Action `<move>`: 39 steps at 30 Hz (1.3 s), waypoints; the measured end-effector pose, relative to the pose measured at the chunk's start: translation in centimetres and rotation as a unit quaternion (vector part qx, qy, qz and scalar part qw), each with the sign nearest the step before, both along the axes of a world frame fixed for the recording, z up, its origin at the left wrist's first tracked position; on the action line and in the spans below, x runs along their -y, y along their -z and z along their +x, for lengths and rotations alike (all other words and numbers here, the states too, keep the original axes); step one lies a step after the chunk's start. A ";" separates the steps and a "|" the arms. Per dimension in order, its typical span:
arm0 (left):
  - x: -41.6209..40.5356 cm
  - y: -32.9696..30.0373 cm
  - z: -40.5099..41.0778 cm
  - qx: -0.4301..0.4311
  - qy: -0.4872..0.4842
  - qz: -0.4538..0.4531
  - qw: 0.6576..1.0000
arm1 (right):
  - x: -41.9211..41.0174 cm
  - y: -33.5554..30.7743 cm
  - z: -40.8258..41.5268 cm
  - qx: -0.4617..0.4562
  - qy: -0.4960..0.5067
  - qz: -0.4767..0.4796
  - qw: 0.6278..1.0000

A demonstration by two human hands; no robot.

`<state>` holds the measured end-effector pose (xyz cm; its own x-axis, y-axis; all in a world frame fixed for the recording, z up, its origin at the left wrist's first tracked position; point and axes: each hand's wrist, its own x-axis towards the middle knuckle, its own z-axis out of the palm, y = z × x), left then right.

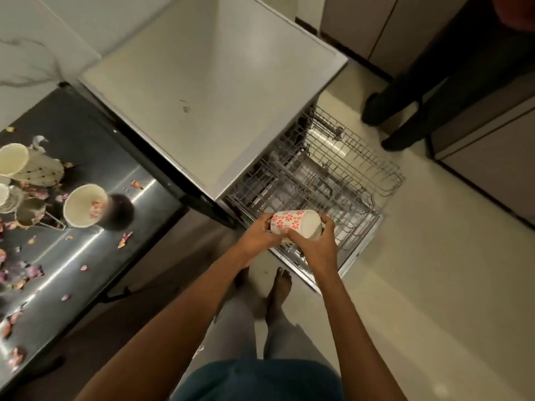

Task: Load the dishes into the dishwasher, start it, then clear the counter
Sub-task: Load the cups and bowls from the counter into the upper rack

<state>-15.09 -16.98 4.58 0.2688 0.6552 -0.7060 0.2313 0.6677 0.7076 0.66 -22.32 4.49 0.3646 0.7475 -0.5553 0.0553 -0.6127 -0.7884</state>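
Dishwasher [208, 91] stood as the largest thing in view, its flat grey top reaching a sharp front corner just above and left of the fingers. Its door [327, 273] lay folded down under both hands, the near edge ending beside a bare foot [282, 282]. Two wire racks [333, 175] were pulled out beyond the fingertips, and their far rim overhung pale, open floor [434, 256] on the right. Far beyond that, a second person's dark legs [405, 111] stood by the cabinets, cut off at the frame's top.

Well left of the hands ran a shiny steel counter [86, 250], strewn with dried petals [124, 240] and holding pale cups [84, 205], some cut off by the left edge.

A white cup [295, 224] with red flower prints lay on its side between the hands over the lower rack. The left hand [257, 237] gripped its patterned end; the right hand [315, 241] wrapped the other end, fingers curled around it. No writing was readable anywhere. The rack contents were blurred and hard to make out.
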 end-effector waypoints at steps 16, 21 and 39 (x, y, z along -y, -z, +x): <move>-1.3 14.3 7.2 -0.036 0.102 -0.126 0.986 | 3.2 14.0 3.8 0.175 -0.021 -0.061 0.982; -1.7 18.0 8.5 -0.076 0.179 -0.069 0.979 | 2.2 17.4 3.9 0.202 -0.008 -0.098 0.974; -3.0 25.5 11.0 -0.171 0.232 -0.035 0.957 | 2.3 24.1 4.3 0.223 -0.074 -0.146 0.961</move>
<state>-4.12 -14.02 -20.93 0.2646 0.4691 -0.8425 0.7236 0.4809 0.4951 4.95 -24.59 -19.59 0.5171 0.6454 -0.5622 0.4511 -0.7637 -0.4618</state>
